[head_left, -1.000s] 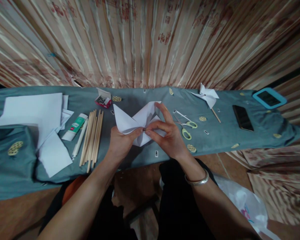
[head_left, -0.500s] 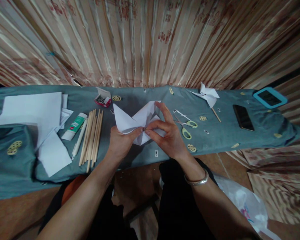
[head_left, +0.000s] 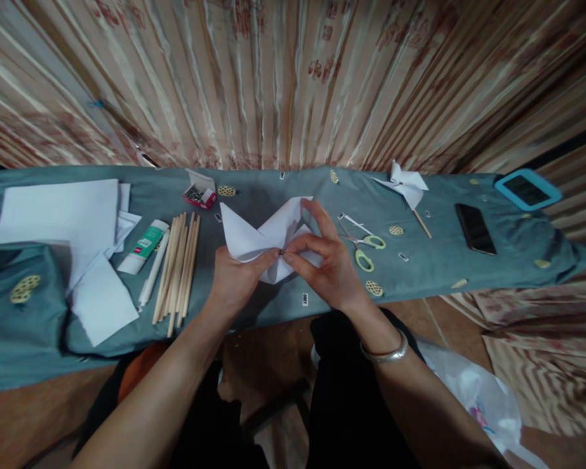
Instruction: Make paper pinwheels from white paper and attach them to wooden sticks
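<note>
A white paper pinwheel (head_left: 244, 231) with folded, pointed blades is held above the cloth. My left hand (head_left: 237, 277) grips its lower left side, thumb pressed near the centre and the other fingers hidden behind the paper. At that centre, thumb and forefinger of my right hand (head_left: 329, 267) pinch a small dark pin (head_left: 281, 252). Another right finger reaches up to the upper right blade. To the right of this hand lie scissors (head_left: 364, 251) with yellow-green handles. Farther right rests a second paper pinwheel (head_left: 407, 185) on a wooden stick.
On the table's blue-green cloth (head_left: 254, 312), to the left, lie wooden sticks (head_left: 178, 267), a white glue stick or pen (head_left: 153, 270), a green-and-white tube (head_left: 145, 244) and paper sheets (head_left: 58, 215). An open red box (head_left: 200, 192) holds small metal pieces. A phone (head_left: 474, 228) and blue-framed device (head_left: 527, 190) lie right.
Both hands and the pinwheel stay almost still, the right fingers still pinching at its centre. The view has shifted very slightly.
</note>
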`<state>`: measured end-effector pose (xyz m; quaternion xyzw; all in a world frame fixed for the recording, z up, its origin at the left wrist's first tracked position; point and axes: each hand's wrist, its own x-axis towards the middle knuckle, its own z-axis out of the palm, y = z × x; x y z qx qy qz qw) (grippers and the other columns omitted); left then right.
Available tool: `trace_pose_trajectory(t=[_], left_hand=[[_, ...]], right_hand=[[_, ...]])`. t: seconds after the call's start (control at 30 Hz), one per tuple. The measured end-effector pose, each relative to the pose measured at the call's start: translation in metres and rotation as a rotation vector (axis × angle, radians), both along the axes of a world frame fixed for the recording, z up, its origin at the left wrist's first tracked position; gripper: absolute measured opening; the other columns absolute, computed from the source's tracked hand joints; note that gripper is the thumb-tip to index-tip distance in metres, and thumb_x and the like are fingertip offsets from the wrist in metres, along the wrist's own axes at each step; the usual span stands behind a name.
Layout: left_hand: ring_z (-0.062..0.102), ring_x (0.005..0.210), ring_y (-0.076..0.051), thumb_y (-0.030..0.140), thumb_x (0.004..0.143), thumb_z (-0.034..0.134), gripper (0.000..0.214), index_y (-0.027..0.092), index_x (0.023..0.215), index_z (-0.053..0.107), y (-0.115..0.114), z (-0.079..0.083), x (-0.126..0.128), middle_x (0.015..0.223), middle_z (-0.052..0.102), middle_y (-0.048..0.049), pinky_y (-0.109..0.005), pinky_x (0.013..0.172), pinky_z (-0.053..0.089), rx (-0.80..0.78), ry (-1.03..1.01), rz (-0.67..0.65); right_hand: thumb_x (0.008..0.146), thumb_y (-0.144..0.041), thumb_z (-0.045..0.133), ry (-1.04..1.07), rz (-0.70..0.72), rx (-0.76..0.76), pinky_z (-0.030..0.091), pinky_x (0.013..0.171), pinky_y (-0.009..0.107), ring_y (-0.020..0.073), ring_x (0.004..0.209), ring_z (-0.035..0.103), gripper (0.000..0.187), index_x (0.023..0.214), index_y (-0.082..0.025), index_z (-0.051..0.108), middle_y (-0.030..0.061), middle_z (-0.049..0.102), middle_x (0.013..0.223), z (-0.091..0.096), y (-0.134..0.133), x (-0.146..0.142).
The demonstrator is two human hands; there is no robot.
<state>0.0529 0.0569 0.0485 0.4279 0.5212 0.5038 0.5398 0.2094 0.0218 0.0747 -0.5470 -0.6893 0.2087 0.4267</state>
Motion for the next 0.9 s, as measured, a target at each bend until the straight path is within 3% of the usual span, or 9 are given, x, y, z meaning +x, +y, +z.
trace_pose_trajectory(t=[0.57,0.9], left_hand=[[0.068,0.069,-0.02,0.027,0.05,0.085,0.03,0.013,0.075,0.075,-0.0023,0.0061,-0.0034,0.075,0.075,-0.0051,-0.03,0.066,0.055,-0.003,-0.018,-0.08],[0.067,0.066,-0.018,0.028,0.054,0.085,0.027,0.014,0.075,0.076,-0.0012,0.0002,-0.0026,0.075,0.076,-0.005,-0.027,0.063,0.055,0.012,-0.032,-0.075]], right_hand=[[0.081,-0.023,0.067,0.016,-0.027,-0.016,0.019,0.121,0.053,0.028,0.148,0.025,0.005,0.076,-0.023,0.069,0.0004,0.037,0.155,-0.002,0.0007,-0.001],[0.081,-0.024,0.068,0.026,-0.064,0.012,0.023,0.119,0.052,0.0286,0.146,0.027,0.004,0.077,-0.023,0.069,0.0023,0.042,0.152,-0.0035,0.0002,-0.0035]])
